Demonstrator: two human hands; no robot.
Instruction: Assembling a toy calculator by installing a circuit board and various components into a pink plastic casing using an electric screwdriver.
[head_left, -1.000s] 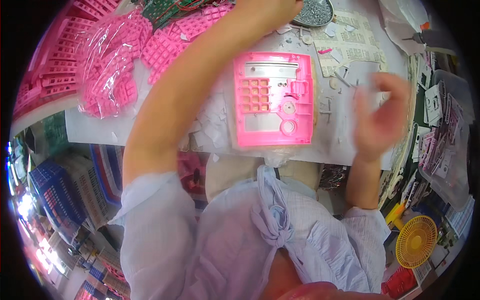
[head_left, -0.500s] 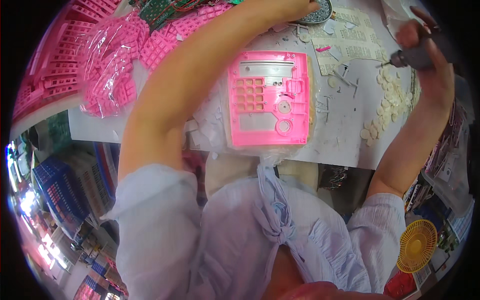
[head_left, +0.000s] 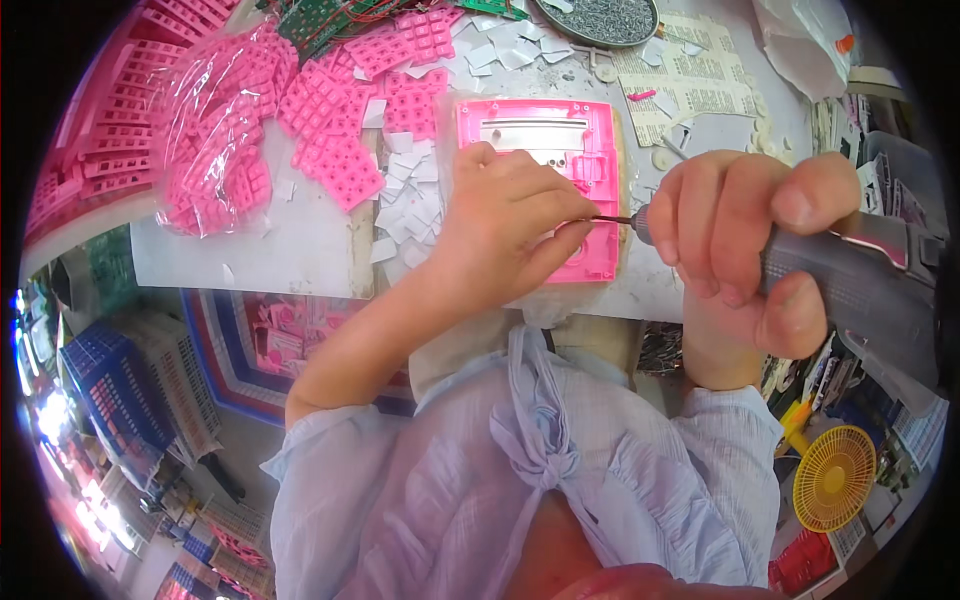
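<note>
A pink plastic housing (head_left: 600, 265) lies flat on the table before me, its moulded inner side up. Over its middle reaches my left hand (head_left: 515, 215), thumb and fingertips pinched together; whatever sits between them is too small to make out. My right hand (head_left: 745, 215) grips a dark grey electric screwdriver (head_left: 850, 275), held sideways at the right of the housing. Its thin bit (head_left: 612, 218) points left and meets the left fingertips. The left hand hides the housing's grid of square openings and its round parts.
A round dish of small screws (head_left: 605, 20) stands at the back. Pink keypads (head_left: 340, 170), a clear bag of pink parts (head_left: 215, 130) and white paper pieces (head_left: 410, 195) lie at left. Green circuit boards (head_left: 320, 25) are behind them. Printed paper (head_left: 690, 70) lies back right.
My left hand has come back from the screw dish to the housing, fingertips pinched. My right hand has brought the electric screwdriver in from the far right, its bit now at the left fingertips.
</note>
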